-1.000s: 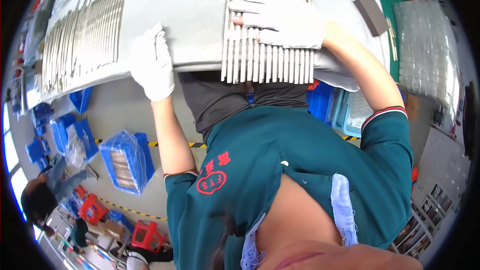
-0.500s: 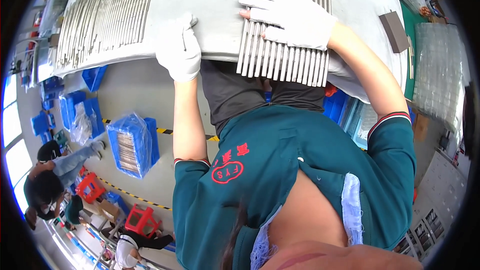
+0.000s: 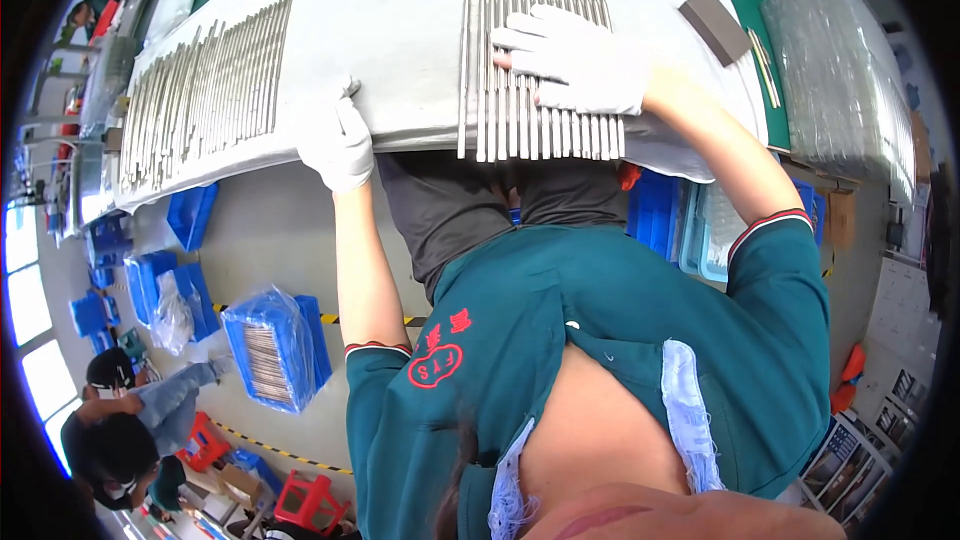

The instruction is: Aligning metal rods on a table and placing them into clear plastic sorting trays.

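A row of slim metal rods [image 3: 494, 120] lies side by side on the white-covered table, with their near ends jutting past its edge. Over them rests my right hand [image 3: 590, 65] in a white glove, fingers stretched and spread flat across the rods. One bare fingertip shows through the glove. A single rod [image 3: 464, 70] lies slightly apart, left of the row. My left hand [image 3: 340, 145], also gloved, lies at the table edge with its fingers extended and nothing visible in it; its outline partly blends into the cloth. Further left is a second, uneven spread of rods [image 3: 215, 85].
A dark grey block [image 3: 716, 27] sits at the table's right, near thin sticks [image 3: 764, 68] on a green surface. Beyond is a plastic-wrapped stack [image 3: 840, 80]. Blue bins [image 3: 275, 350] stand on the floor at left, with another person [image 3: 110, 440] sitting further off.
My view has shifted, so the table shows further back. One rod now lies apart from the left side of the row. My right hand still rests flat on the rods.
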A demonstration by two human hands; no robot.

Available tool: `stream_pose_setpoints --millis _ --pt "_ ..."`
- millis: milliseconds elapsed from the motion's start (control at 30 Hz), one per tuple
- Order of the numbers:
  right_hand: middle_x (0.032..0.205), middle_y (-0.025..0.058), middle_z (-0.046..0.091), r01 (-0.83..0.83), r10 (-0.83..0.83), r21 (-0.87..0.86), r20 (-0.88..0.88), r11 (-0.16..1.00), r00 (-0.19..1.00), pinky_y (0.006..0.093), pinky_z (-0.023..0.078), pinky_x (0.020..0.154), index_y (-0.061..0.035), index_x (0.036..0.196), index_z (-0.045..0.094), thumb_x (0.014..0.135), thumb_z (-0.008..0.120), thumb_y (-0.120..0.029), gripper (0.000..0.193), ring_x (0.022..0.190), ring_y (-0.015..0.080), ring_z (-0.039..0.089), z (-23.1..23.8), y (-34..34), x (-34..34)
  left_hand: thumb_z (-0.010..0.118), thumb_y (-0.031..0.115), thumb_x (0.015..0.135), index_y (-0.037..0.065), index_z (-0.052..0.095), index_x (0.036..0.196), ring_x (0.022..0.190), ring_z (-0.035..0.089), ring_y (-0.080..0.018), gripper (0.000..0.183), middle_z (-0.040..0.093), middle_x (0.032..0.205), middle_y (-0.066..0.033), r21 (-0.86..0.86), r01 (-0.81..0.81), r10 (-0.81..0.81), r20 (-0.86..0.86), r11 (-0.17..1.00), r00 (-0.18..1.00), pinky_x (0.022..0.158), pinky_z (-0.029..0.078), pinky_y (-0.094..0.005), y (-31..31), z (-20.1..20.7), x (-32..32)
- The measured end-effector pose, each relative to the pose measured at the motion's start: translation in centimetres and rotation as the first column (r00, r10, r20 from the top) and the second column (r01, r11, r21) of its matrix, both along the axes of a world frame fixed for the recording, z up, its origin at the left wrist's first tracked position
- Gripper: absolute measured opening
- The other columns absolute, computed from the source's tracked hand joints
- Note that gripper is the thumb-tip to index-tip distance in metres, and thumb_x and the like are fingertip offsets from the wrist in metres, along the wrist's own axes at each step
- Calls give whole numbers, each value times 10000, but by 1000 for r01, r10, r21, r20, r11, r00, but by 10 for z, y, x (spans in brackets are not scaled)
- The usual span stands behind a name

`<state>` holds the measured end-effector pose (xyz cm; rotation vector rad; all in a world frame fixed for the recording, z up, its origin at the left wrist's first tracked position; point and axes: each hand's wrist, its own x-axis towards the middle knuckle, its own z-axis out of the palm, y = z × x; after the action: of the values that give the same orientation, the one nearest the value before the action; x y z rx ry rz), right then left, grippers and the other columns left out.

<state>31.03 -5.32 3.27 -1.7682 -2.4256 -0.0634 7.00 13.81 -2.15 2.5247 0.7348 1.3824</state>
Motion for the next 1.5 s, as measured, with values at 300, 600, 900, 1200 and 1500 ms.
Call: stream_pose_setpoints --millis 300,600,900,1200,1500 --pt "1323 162 388 -69 73 28 -265 997 961 448 212 1058 -52 1259 442 791 530 -392 585 1231 336 349 11 -56 -86 600 217 803 76 635 947 836 574 -264 205 621 915 -95 199 72 -21 -249 977 968 749 450 -362 -8 9 1" --pt "1314 172 388 341 -335 90 -81 936 939 446 222 1051 -42 1255 438 732 602 -403 656 1236 342 331 6 -83 -71 681 389 700 -7 577 1018 846 536 -306 519 571 963 -162 104 434 -370 -372 895 852 744 432 -373 -87 50 31" --pt "1300 103 438 372 -373 177 -32 911 927 427 262 1027 -82 1236 475 731 605 -405 613 1207 277 386 -7 -98 -48 711 529 577 3 571 986 826 521 -309 682 542 905 -149 65 383 -352 -276 922 894 718 414 -405 -99 36 41" --pt "1300 151 421 392 -383 80 -108 917 917 433 232 1045 -29 1225 466 738 587 -433 644 1224 323 360 2 -86 -69 654 526 631 -11 532 1080 1039 451 -318 710 498 1091 -186 49 442 -380 -432 896 818 876 331 -458 -114 44 40" --pt "1249 128 461 373 -363 166 -89 913 927 422 275 1015 -36 1161 513 762 588 -391 540 1178 290 399 -1 -78 -59 584 503 692 8 495 1127 1062 426 -294 664 478 1138 -144 -26 471 -409 -539 882 737 888 327 -423 -118 48 57"
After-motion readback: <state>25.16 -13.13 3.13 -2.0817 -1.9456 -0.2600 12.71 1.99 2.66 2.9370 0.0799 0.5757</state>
